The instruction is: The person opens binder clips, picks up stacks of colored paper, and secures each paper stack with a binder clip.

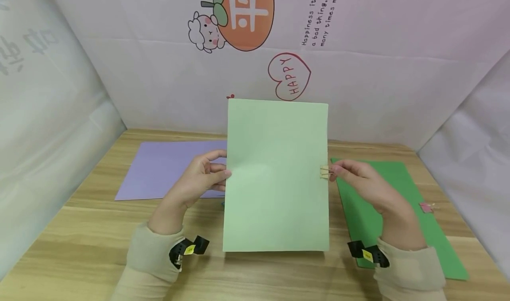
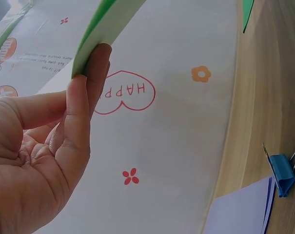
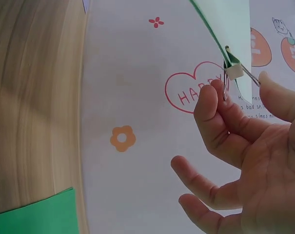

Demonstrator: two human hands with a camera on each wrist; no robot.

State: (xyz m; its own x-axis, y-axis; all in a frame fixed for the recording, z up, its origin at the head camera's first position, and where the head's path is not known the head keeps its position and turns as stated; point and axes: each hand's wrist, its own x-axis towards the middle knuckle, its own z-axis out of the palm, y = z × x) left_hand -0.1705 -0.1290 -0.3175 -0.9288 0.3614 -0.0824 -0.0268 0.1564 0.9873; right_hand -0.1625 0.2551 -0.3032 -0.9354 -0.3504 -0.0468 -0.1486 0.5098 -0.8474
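Upright above the table stands a stack of pale green paper [image 1: 276,177], facing the head camera. My left hand [image 1: 199,175] pinches its left edge between thumb and fingers. In the left wrist view the paper [image 2: 106,29] shows edge-on in that grip. On the right edge sits a pale yellow binder clip [image 1: 324,172]. My right hand [image 1: 360,179] holds the clip's wire handles between thumb and fingers. The right wrist view shows the clip [image 3: 234,71] at the paper's edge, its two handles spread apart, with the lower fingers [image 3: 201,183] held away from it.
Purple paper [image 1: 167,170] lies at the left, partly behind the pale green stack, with a blue binder clip [image 2: 283,174] at its edge. Green paper [image 1: 382,194] lies at the right, a pink binder clip [image 1: 426,207] on its right edge. A printed white cloth [image 1: 159,84] hangs behind the table.
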